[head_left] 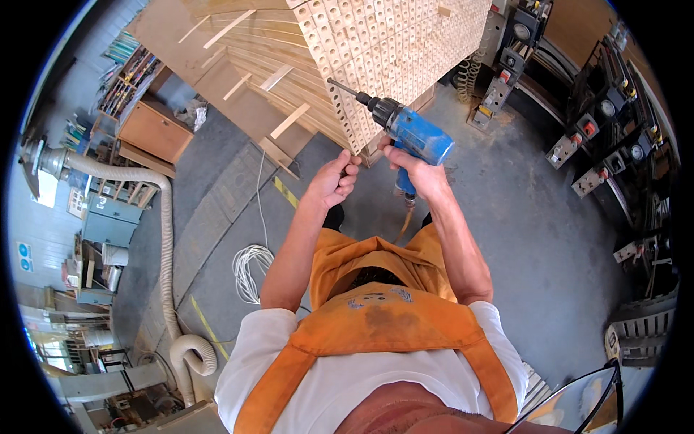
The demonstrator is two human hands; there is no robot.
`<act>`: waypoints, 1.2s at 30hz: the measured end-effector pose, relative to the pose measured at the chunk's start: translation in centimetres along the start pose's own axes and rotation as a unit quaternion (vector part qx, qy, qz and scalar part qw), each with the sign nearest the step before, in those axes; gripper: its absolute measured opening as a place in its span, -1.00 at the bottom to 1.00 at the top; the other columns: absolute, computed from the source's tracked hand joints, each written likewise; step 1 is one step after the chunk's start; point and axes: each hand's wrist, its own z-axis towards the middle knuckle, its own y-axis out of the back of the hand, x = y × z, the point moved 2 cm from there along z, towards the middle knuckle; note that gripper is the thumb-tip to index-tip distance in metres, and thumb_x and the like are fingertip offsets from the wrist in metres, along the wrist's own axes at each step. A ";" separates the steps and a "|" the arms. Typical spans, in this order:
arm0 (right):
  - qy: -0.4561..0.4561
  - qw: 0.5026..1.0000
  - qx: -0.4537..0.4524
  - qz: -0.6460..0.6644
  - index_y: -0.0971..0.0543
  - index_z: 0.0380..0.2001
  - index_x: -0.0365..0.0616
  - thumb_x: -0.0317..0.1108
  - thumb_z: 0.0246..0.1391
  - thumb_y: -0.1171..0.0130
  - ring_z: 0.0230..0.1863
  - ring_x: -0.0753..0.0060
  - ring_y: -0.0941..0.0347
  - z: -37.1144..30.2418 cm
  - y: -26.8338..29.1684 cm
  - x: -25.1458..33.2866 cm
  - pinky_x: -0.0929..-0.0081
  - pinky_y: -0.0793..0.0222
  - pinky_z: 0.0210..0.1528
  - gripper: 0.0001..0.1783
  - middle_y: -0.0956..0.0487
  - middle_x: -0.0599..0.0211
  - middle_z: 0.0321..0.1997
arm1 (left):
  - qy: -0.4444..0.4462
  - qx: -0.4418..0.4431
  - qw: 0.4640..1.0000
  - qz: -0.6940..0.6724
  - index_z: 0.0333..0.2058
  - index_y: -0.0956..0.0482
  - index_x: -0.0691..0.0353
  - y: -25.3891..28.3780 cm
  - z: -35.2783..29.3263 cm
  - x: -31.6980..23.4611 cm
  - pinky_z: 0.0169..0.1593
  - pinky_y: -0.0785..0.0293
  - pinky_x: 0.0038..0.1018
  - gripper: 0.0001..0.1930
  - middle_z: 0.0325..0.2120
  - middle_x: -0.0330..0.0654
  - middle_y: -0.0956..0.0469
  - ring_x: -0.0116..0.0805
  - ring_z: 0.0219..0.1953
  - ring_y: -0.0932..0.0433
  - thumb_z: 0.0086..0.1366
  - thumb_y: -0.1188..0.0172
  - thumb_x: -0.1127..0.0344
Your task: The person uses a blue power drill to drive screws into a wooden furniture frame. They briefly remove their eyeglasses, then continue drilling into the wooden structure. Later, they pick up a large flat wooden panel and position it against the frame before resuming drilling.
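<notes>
My right hand (418,168) is closed around the grip of a blue air drill (426,136) with a black chuck. A hose (406,223) runs down from the base of its grip. The drill's long dark bit (343,87) points up and left, over the near edge of a stack of pale wooden pieces (405,47) whose faces are full of round holes. Whether the tip touches the wood, I cannot tell. My left hand (335,179) is at the stack's lower corner, fingers curled and thumb pressed in. Anything between those fingers is too small to make out.
Thin wooden strips (290,120) stick out from the stack's left side. On the floor lie a white cable coil (249,271) and a ribbed hose (166,239). Black machines (607,108) line the right; a brown cabinet (153,134) stands at left.
</notes>
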 end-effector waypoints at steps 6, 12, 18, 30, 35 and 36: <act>-0.029 0.996 -0.010 0.087 -0.56 -0.30 -0.17 -0.52 -0.03 -0.20 -0.44 0.60 -0.41 0.3 0.1 -0.5 0.60 -0.31 -0.42 -0.83 -0.56 0.44 -0.38 | -0.063 -0.005 0.998 0.004 -0.10 -0.41 0.29 -0.8 0.2 -1.8 -0.69 -0.07 -0.76 -0.67 -0.50 -0.33 -0.37 -0.68 -0.65 -0.18 0.39 0.00 0.11; -0.006 0.998 0.009 0.059 -0.57 -0.27 -0.17 -0.52 -0.03 -0.22 -0.42 0.62 -0.41 0.1 0.1 -0.1 0.61 -0.31 -0.41 -0.81 -0.55 0.43 -0.37 | -0.111 0.010 0.993 0.031 -0.05 -0.39 0.34 -1.9 0.0 -4.4 -0.66 -0.11 -0.76 -0.74 -0.37 -0.22 -0.46 -0.67 -0.61 -0.20 0.39 0.02 0.29; 0.036 0.998 -0.022 -0.046 -0.57 -0.21 -0.16 -0.50 -0.04 -0.25 -0.37 0.61 -0.43 -0.9 1.4 -1.4 0.58 -0.34 -0.35 -0.74 -0.58 0.45 -0.33 | -0.170 0.007 0.985 0.006 -0.10 -0.42 0.33 -2.7 0.6 -6.6 -0.65 -0.12 -0.77 -0.77 -0.36 -0.23 -0.47 -0.68 -0.62 -0.21 0.37 -0.02 0.32; -0.057 0.995 0.035 0.067 -0.55 -0.12 -0.17 -0.46 -0.05 -0.26 -0.33 0.51 -0.47 -3.2 6.2 -2.9 0.56 -0.38 -0.31 -0.65 -0.61 0.29 -0.22 | -0.191 0.057 0.970 0.141 -0.14 -0.44 0.31 -6.1 1.8 -8.1 -0.67 -0.08 -0.75 -0.72 -0.49 -0.35 -0.35 -0.68 -0.67 -0.16 0.40 -0.01 0.19; -0.024 1.000 0.007 0.002 -0.57 -0.17 -0.15 -0.47 -0.02 -0.23 -0.36 0.58 -0.43 -2.5 4.1 -2.5 0.58 -0.36 -0.32 -0.73 -0.60 0.38 -0.26 | -0.210 0.037 0.975 0.063 -0.10 -0.44 0.29 -7.2 3.9 -9.0 -0.66 -0.09 -0.73 -0.74 -0.49 -0.36 -0.37 -0.68 -0.64 -0.20 0.40 0.01 0.22; -0.022 0.999 -0.010 0.021 -0.58 -0.19 -0.15 -0.49 -0.02 -0.22 -0.37 0.61 -0.42 -2.0 3.3 -2.3 0.59 -0.36 -0.32 -0.75 -0.60 0.41 -0.27 | -0.219 0.046 0.974 0.026 -0.09 -0.44 0.28 -7.4 4.5 -9.2 -0.66 -0.10 -0.73 -0.74 -0.49 -0.36 -0.37 -0.68 -0.63 -0.21 0.40 0.01 0.22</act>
